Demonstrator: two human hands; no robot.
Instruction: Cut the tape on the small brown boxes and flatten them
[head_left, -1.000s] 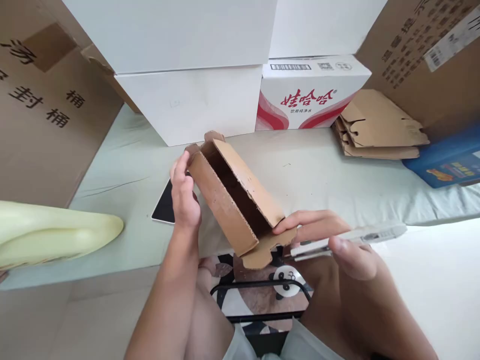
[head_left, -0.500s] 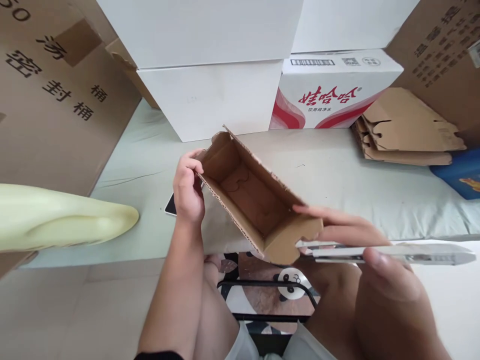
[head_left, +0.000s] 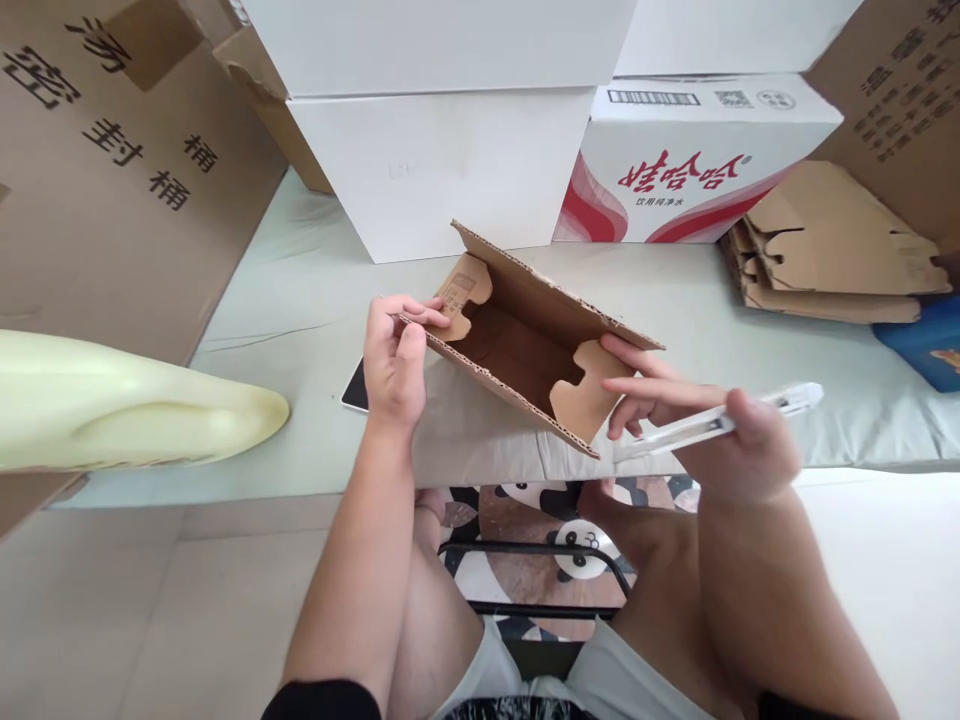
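A small open cardboard box (head_left: 517,340) is tilted between my hands above the padded surface, its notched end flaps folded inward. My left hand (head_left: 397,365) grips the box at its left end, thumb outside and fingers on the left flap (head_left: 463,290). At the other end, the fingers of my right hand (head_left: 697,420) press on the right flap (head_left: 589,385). Between that hand's thumb and palm lies a white utility knife (head_left: 701,425), slanting down to the left. A dark, white-edged flat device (head_left: 354,388) is partly hidden behind my left hand.
White cartons (head_left: 450,160) and a red-and-white water carton (head_left: 690,170) line the back. Flattened cardboard boxes (head_left: 840,240) lie at right beside a blue package (head_left: 926,340). A pale yellow smooth object (head_left: 150,405) juts in from the left, before a large brown carton (head_left: 112,200).
Both end flaps now fold inward over the opening, where before they stood out. My right hand has moved up and left, and the knife has turned to a slant.
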